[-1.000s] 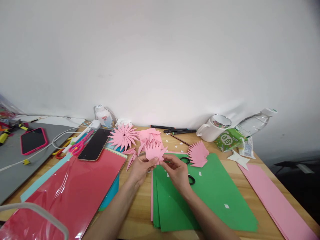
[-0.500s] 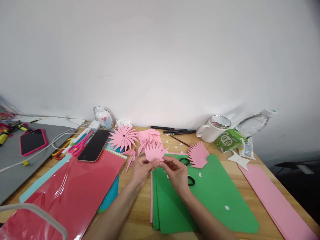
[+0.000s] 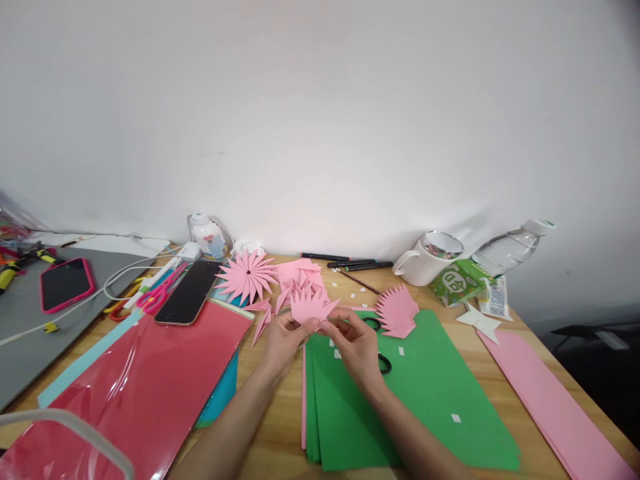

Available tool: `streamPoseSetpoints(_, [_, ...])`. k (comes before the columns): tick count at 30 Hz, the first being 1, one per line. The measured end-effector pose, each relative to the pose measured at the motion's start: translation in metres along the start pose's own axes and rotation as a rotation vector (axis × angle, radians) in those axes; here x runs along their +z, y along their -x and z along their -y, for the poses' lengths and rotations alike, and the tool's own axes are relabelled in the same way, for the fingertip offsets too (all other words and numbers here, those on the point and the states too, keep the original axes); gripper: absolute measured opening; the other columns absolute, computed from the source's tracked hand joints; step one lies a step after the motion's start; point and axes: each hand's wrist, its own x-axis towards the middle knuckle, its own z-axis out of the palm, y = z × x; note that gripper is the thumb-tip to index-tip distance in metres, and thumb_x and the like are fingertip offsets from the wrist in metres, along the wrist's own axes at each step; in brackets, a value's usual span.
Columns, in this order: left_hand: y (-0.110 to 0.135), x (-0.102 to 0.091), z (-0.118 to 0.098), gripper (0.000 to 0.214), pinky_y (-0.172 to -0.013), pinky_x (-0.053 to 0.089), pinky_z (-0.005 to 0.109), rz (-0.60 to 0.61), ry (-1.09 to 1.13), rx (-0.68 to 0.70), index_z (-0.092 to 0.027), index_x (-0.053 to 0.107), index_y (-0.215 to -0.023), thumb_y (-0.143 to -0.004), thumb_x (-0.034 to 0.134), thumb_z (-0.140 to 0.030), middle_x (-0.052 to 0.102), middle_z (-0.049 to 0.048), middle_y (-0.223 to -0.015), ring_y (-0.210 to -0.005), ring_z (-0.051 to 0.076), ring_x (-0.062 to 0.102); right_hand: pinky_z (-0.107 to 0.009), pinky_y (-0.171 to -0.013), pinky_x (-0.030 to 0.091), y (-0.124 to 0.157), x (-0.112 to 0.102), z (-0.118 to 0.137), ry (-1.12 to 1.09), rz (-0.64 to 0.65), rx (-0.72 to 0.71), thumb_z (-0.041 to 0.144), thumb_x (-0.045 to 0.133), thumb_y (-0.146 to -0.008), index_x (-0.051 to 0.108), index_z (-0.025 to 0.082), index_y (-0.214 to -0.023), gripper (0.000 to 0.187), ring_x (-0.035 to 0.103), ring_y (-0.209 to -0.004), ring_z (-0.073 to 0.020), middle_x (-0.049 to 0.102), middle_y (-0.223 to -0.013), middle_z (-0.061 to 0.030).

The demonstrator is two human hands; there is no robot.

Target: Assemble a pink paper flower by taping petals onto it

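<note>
My left hand and my right hand meet over the near middle of the wooden table, both pinching a spiky pink paper piece between thumb and fingers. Behind it lie a finished pink paper flower and a heap of pink folded petals. A pink fan of points rests on the green sheets to the right. Black scissors lie partly hidden behind my right hand.
Red sheets and a black phone lie at left, with pink scissors and a pink-cased phone. At the back right stand a white mug, a green tissue pack and a water bottle. Pink strips lie far right.
Both hands have kept their pinch on the pink piece and nudged it slightly to the right; its points have turned a little. Nothing else on the table has moved.
</note>
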Motion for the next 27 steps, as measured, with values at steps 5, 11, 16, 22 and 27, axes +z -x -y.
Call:
streamPoseSetpoints(5, [0.0022, -0.0006, -0.0043, 0.024, -0.045, 0.032, 0.021, 0.042, -0.12, 0.004, -0.014, 0.069, -0.063, -0.057, 0.079, -0.036, 0.057, -0.0002, -0.051, -0.047, 0.008, 0.044, -0.03, -0.06, 0.058, -0.0008, -0.0016, -0.0005, -0.041, -0.049, 0.082, 0.032, 0.08, -0.06, 0.067, 0.02, -0.086, 0.032, 0.064, -0.061, -0.0146, 0.067, -0.077, -0.0003])
streamPoseSetpoints(11, [0.0016, -0.0022, -0.0038, 0.026, -0.041, 0.03, 0.021, 0.052, -0.117, -0.01, -0.013, 0.067, -0.058, -0.054, 0.08, -0.035, 0.054, -0.0006, -0.047, -0.042, 0.007, 0.042, -0.03, -0.053, 0.057, 0.0, -0.0016, -0.0034, 0.03, -0.079, 0.043, 0.034, 0.081, -0.056, 0.072, 0.02, -0.067, 0.019, 0.062, -0.053, -0.0153, 0.068, -0.066, -0.0001])
streamPoseSetpoints(16, [0.0004, -0.0031, -0.001, 0.025, -0.041, 0.032, 0.02, 0.064, -0.098, -0.005, -0.013, 0.067, -0.058, -0.056, 0.079, -0.034, 0.056, -0.0004, -0.047, -0.042, 0.008, 0.044, -0.03, -0.051, 0.057, -0.002, -0.0033, -0.0036, 0.006, -0.063, 0.046, 0.033, 0.081, -0.055, 0.073, 0.02, -0.065, 0.019, 0.062, -0.054, -0.0151, 0.068, -0.069, -0.0003])
streamPoseSetpoints(22, [0.0005, -0.0035, -0.0057, 0.024, -0.042, 0.033, 0.021, 0.05, -0.133, -0.006, -0.013, 0.067, -0.059, -0.054, 0.08, -0.033, 0.056, -0.0004, -0.048, -0.043, 0.008, 0.045, -0.03, -0.056, 0.057, -0.0004, -0.002, 0.0009, 0.05, 0.003, 0.044, 0.033, 0.076, -0.063, 0.075, 0.021, -0.071, 0.014, 0.063, -0.058, -0.0153, 0.068, -0.07, -0.0004])
streamPoseSetpoints(27, [0.0018, -0.0016, -0.0101, 0.025, -0.042, 0.033, 0.022, 0.067, -0.153, 0.004, -0.014, 0.068, -0.06, -0.054, 0.08, -0.035, 0.056, -0.0003, -0.049, -0.042, 0.009, 0.045, -0.03, -0.056, 0.056, 0.0035, -0.0002, 0.0006, 0.101, -0.082, -0.021, 0.03, 0.072, -0.069, 0.075, 0.024, -0.087, 0.019, 0.063, -0.057, -0.0151, 0.069, -0.074, -0.0006])
